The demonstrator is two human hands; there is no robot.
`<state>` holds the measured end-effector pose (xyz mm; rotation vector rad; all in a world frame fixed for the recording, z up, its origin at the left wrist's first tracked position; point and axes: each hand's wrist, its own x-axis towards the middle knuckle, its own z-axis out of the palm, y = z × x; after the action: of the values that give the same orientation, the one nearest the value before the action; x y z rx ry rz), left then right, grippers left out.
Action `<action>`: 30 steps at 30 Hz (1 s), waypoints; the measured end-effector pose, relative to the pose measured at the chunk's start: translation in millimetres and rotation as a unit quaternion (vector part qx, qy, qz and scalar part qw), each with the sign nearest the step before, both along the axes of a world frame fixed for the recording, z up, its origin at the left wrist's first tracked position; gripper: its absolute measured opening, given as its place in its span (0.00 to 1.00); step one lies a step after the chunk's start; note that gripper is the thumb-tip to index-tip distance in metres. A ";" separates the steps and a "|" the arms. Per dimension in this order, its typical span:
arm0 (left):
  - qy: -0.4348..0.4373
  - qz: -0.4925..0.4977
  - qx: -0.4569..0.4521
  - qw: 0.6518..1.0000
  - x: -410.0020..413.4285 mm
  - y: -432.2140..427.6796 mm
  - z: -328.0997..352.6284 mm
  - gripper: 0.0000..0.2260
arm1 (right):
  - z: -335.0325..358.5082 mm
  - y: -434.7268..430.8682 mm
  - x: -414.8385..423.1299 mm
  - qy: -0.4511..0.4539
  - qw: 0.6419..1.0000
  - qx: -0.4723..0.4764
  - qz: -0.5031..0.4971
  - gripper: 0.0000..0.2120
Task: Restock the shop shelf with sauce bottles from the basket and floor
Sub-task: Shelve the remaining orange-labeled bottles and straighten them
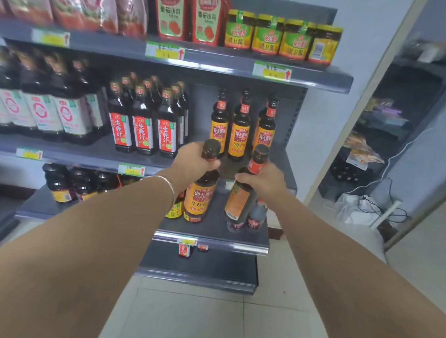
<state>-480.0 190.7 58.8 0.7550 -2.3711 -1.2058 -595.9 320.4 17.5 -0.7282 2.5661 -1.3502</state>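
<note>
Left hand [193, 161], right hand [265, 183]: orange-labelled bottles [198, 197]

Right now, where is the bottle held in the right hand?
Head view, right of centre: the right hand grips the tilted bottle by its neck, beside the upright bottle in the left hand.

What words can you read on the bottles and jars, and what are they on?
"番茄沙司": red ketchup bottles.
"黄豆酱": green-label jars beside them.
"生腌汁": red-label dark bottles.
"海天酱油" and "CLASSIC": shelved orange-label bottles and the upright bottle in the left hand.
Too blurred: price tags, white-label bottles, the tilted bottle in the right hand.
</note>
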 end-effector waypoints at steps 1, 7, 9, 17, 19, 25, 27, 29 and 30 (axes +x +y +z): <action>0.015 0.001 0.009 1.000 -4.8 -7.8 3.7 0.11 | 5.3 -7.1 -5.2 0.002 1.000 -0.003 -0.005 0.17; 0.052 -0.010 0.032 0.998 -49.7 -38.2 18.7 0.13 | 28.0 -40.5 -44.9 0.028 0.999 -0.018 -0.033 0.18; 0.059 -0.006 0.039 0.997 -68.7 -46.1 21.7 0.14 | 31.8 -50.0 -61.8 0.026 0.999 -0.017 -0.024 0.20; 0.057 -0.002 0.042 0.997 -139.3 -76.6 12.9 0.15 | 21.8 -80.9 -131.7 0.026 1.000 -0.013 0.009 0.18; 0.052 0.005 0.042 0.998 -151.6 -84.9 6.5 0.13 | 14.6 -90.1 -145.9 0.028 0.999 -0.006 0.014 0.16; 0.014 0.004 0.039 0.999 -182.6 -105.9 -7.2 0.11 | -3.7 -116.2 -178.6 -0.008 1.000 0.003 0.019 0.20; 0.002 0.000 0.044 0.999 -191.7 -113.4 -9.7 0.11 | -8.2 -123.6 -186.8 -0.008 1.000 0.014 0.021 0.19; -0.001 -0.003 0.049 0.999 -199.9 -120.7 -10.1 0.12 | -10.6 -130.4 -193.5 -0.004 0.999 0.031 0.017 0.20; 0.001 -0.005 0.054 0.999 -203.6 -124.2 -10.6 0.12 | -11.2 -133.9 -196.3 -0.006 0.999 0.036 0.014 0.21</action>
<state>-683.6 66.5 48.1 0.7761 -2.3269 -1.3466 -792.2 186.5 6.4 -0.7380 2.5717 -1.2420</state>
